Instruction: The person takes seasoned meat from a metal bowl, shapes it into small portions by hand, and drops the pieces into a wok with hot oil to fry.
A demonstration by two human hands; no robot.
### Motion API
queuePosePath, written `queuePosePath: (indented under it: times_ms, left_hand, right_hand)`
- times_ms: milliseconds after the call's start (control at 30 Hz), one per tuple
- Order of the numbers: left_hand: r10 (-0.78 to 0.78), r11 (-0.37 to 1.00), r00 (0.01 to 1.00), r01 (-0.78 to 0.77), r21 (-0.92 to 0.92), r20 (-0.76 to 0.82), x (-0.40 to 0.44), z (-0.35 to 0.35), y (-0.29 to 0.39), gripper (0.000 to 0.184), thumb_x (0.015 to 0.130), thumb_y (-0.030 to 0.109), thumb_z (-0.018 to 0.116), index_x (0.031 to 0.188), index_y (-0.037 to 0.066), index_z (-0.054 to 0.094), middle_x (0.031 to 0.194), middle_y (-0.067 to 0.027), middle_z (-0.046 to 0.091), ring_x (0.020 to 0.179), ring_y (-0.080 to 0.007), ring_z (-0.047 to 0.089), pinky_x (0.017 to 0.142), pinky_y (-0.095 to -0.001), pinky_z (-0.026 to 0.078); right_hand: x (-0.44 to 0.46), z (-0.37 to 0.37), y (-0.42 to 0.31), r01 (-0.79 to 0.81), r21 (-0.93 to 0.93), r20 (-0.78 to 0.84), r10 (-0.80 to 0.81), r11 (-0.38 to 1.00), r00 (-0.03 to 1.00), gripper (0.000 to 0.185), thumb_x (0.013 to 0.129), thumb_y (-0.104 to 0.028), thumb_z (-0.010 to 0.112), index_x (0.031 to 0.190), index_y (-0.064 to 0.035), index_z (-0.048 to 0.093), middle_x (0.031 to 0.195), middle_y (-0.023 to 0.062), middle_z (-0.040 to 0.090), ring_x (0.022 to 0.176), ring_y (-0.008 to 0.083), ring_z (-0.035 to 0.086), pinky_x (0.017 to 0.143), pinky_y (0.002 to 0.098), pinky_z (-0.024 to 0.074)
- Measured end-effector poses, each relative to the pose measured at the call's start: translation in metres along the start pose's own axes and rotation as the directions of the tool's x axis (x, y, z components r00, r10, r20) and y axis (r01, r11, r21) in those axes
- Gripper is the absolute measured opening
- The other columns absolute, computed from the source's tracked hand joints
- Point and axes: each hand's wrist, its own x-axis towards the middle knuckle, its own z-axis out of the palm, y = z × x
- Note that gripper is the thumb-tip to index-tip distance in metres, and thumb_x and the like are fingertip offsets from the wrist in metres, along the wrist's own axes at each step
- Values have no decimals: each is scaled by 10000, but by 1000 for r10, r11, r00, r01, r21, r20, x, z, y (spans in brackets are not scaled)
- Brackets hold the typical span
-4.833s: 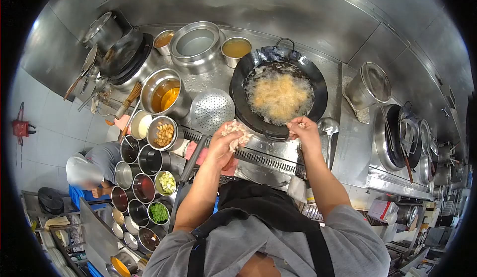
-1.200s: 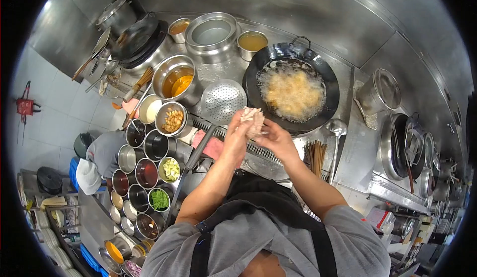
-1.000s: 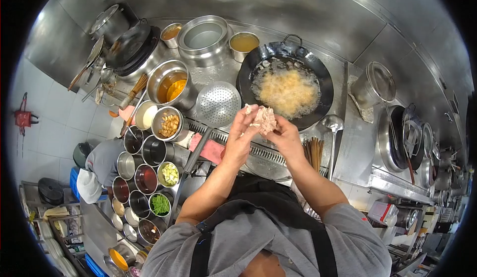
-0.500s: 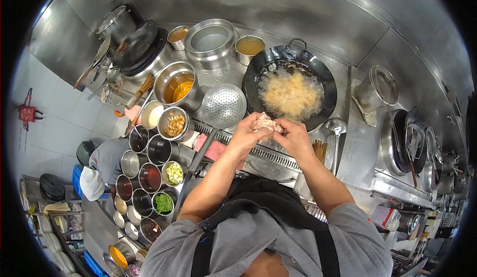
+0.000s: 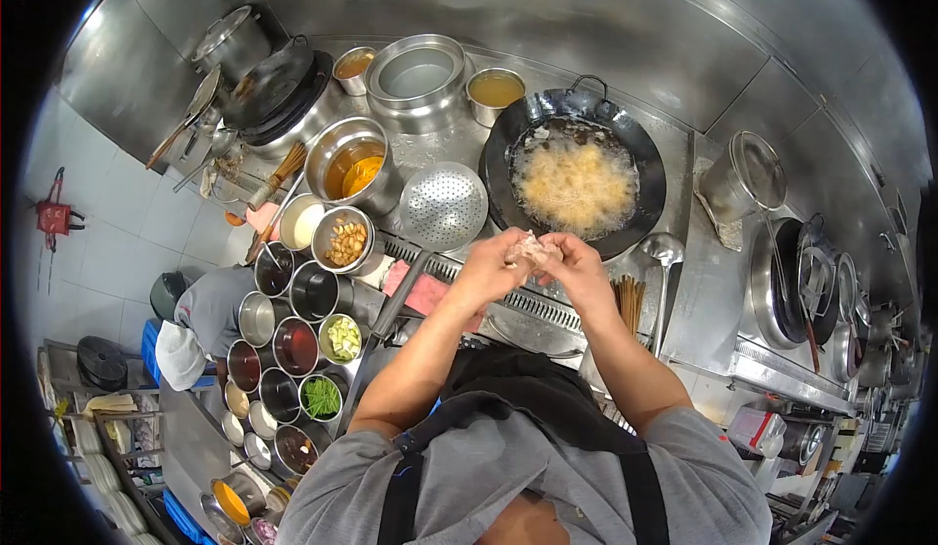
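Pale, raw-looking meat [image 5: 533,251] is held between both hands at the near edge of the wok. My left hand [image 5: 491,269] has its fingers closed around the left part of it. From the right, my right hand [image 5: 578,269] pinches the same meat. Just beyond them, the black wok [image 5: 642,154] holds bubbling oil with golden pieces [image 5: 576,183] frying in it. A perforated steel strainer [image 5: 444,206] lies left of the wok, and a ladle [image 5: 663,249] rests at its right.
Left stand pots and bowls: an orange-liquid pot [image 5: 322,154], a bowl of brown cloves [image 5: 346,240], chopped greens [image 5: 320,397]. A bamboo brush [image 5: 628,303] is near my right wrist. A lidded pot [image 5: 747,171] stands right. Another person [image 5: 210,310] is at the lower left.
Over the last seconds both hands have come together on the meat, which my left hand held alone at first. Since half a second ago, the clump between the fingers looks smaller and more covered.
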Motion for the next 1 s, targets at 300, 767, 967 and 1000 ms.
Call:
queuePosePath:
  times_ms: [300,767,967,1000]
  left_hand:
    - [279,914,958,-245,323,-61,-2,6,-1,336,778,135,698,1080,49,579,834,-138,660,745,-201,659,662,-317,502]
    - [-130,776,987,45,-629,-89,9,-18,-36,182,839,3,653,1000,17,569,862,-35,630,741,-110,610,634,-246,483]
    - [-230,735,966,91,-672,-120,-9,-29,-49,169,846,-18,631,993,23,558,884,-40,620,780,-123,617,696,-260,501]
    - [-233,733,963,83,-676,-134,-13,-31,-54,169,846,-18,631,993,23,558,884,-40,620,780,-123,617,696,-260,501]
  right_hand:
    - [-2,-9,13,-151,140,-83,164,979,983,150,829,-54,661,953,15,614,824,77,659,681,140,637,571,262,513]
    - [10,-33,15,-84,306,-148,135,948,980,152,822,-73,697,894,-25,571,810,92,631,624,184,629,516,274,498]
    - [59,-42,27,-228,19,-138,229,973,964,199,768,-74,745,869,-34,578,667,35,603,510,134,581,443,238,445]
    - [74,-46,32,-232,14,-124,232,973,965,199,768,-74,745,869,-34,578,667,35,603,510,134,581,443,238,445]
